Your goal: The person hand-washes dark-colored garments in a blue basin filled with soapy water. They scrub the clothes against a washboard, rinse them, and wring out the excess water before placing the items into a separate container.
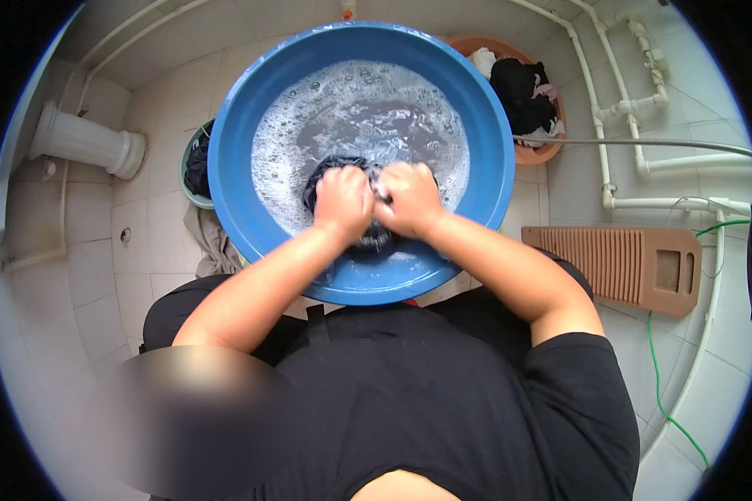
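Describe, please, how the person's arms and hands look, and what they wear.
The bare left hand and bare right hand show no gloves or watch. The right forearm is uncovered below a short black fabric sleeve; the left sleeve is hidden.

It is a tiled washroom: a white pedestal (88, 144) stands left of the left hand (342, 200), white pipes (598, 125) and a brown washboard (589, 260) right of the right hand (411, 200).

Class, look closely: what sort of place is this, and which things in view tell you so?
Probably a washroom or a laundry corner. The signs are a wide blue basin of sudsy water, a ridged washboard and white pipes.
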A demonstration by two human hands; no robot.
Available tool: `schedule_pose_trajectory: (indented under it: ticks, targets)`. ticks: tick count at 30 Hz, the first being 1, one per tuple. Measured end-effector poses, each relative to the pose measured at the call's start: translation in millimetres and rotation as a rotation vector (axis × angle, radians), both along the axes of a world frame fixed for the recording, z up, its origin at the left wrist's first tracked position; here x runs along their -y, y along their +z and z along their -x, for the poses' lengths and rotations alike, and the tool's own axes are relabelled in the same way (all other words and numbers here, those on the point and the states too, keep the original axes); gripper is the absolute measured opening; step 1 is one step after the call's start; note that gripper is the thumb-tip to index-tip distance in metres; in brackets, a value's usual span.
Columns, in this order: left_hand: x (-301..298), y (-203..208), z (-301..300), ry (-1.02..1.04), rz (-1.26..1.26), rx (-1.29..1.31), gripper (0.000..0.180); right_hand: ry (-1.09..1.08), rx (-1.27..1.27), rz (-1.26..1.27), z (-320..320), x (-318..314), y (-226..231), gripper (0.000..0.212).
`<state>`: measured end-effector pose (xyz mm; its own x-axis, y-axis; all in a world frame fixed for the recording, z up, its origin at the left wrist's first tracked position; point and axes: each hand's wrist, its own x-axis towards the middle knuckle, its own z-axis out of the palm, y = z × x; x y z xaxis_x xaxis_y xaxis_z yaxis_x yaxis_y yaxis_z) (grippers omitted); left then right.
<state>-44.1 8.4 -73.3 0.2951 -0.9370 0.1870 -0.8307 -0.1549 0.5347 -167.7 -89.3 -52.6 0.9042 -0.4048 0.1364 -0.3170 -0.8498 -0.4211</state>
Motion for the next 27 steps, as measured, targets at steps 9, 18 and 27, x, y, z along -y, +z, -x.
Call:
schedule_pose_trajectory:
  ticks: [9,18,27]
  targets:
    - [43,4,-30,0.375,-0.392,0.122,0.046,-0.280,-0.359,-0.213,-39,43,3,0.059]
    - [15,2,-6,0.055,-0.011,-0.193,0.025,-0.031,-0.148,-0.293,-9,17,17,0.043]
    - [31,-3,-29,0.389,-0.390,-0.298,0.048,-0.165,-0.195,-0.382,-20,49,-19,0.053]
